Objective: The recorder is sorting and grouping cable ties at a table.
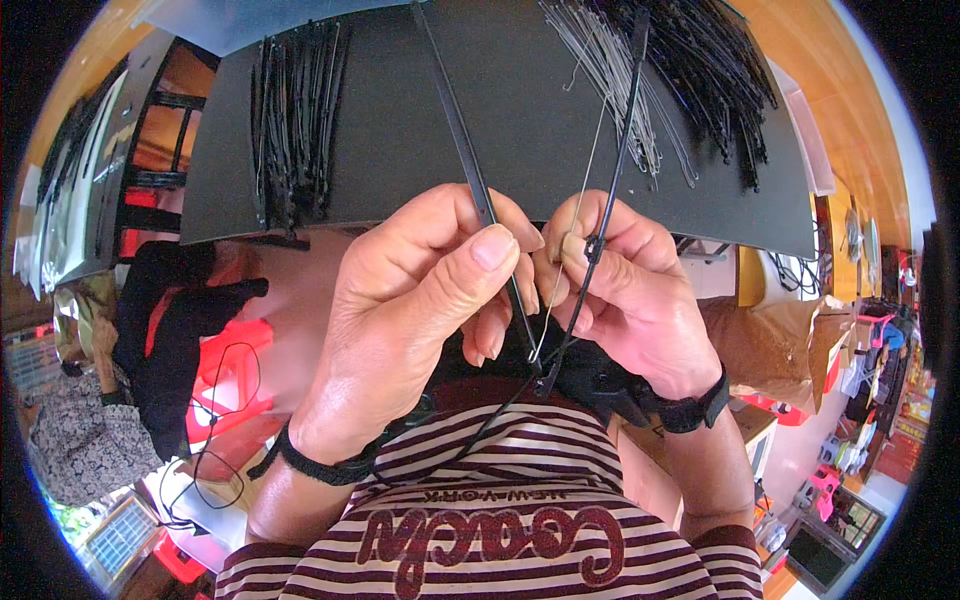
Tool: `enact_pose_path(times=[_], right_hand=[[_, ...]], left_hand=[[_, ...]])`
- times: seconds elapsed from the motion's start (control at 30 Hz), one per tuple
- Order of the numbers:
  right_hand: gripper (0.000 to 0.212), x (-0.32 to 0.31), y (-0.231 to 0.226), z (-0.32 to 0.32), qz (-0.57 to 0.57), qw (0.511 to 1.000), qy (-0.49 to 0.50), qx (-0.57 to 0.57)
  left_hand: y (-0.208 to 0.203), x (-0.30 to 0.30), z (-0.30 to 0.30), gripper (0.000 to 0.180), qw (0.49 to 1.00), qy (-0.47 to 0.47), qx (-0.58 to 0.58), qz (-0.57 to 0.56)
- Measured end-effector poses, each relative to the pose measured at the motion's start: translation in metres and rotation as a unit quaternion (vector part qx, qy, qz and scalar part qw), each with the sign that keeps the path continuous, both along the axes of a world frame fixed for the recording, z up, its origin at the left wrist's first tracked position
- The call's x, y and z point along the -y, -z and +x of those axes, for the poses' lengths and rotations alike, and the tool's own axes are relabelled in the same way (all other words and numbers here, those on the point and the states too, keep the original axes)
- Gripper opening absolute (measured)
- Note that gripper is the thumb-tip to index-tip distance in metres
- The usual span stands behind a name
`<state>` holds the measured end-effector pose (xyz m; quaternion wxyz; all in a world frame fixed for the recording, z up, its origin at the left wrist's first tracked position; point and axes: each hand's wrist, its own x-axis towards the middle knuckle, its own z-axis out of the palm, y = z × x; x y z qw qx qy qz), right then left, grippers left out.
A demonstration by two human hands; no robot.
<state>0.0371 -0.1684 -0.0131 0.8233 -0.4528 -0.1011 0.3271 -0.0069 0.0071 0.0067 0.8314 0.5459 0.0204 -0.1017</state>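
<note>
My left hand (420, 280) is closed, with thumb and fingers pinching a slim black strip (455, 120) that slants up and away over the dark table. My right hand (640, 290) is closed too, its fingertips on a thin metal wire (592, 165). A second slim black strip (625, 135), with a small dark knob near the thumb, runs across that hand. The lower ends of both strips and the wire come together below my fingers, close to my striped shirt; whether they are joined there I cannot tell.
On the dark tabletop (400, 150) lie a bundle of black strips (298, 130) at left, silvery wires (605, 75) and a larger black pile (710, 80) at right. A red stool (230, 375) and a person in dark and patterned clothing (95, 440) are at left. A brown bag (790, 345) stands at right.
</note>
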Motion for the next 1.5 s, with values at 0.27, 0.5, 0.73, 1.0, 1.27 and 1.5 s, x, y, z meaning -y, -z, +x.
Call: enact_pose_path(times=[0.27, 0.5, 0.73, 1.0, 1.27, 1.5], right_hand=[[0.018, 0.003, 0.001, -0.001, -0.007, 1.0, 0.007, 0.001], [0.017, -0.002, 0.0, -0.002, 0.012, 1.0, 0.0, -0.009], [0.016, -0.005, 0.001, -0.004, 0.011, 1.0, 0.007, -0.017], [0.015, -0.008, 0.001, -0.004, 0.007, 0.999, 0.024, -0.022], [0.013, -0.001, -0.016, -0.005, -0.109, 0.992, 0.059, 0.039], [0.013, -0.002, -0.024, 0.003, -0.198, 0.947, 0.085, 0.236]], left_hand=[[-0.003, 0.002, -0.002, 0.027, 1.0, -0.007, 0.0, -0.012], [-0.001, -0.001, -0.002, 0.028, 1.0, -0.008, 0.013, -0.016], [-0.001, -0.003, -0.002, 0.028, 0.999, -0.005, 0.032, -0.006], [-0.002, -0.004, -0.001, 0.029, 0.999, -0.012, 0.044, -0.012], [-0.005, 0.002, 0.0, 0.027, 1.0, 0.012, 0.014, 0.013], [0.004, 0.009, 0.002, 0.007, 0.998, 0.01, 0.015, 0.052]])
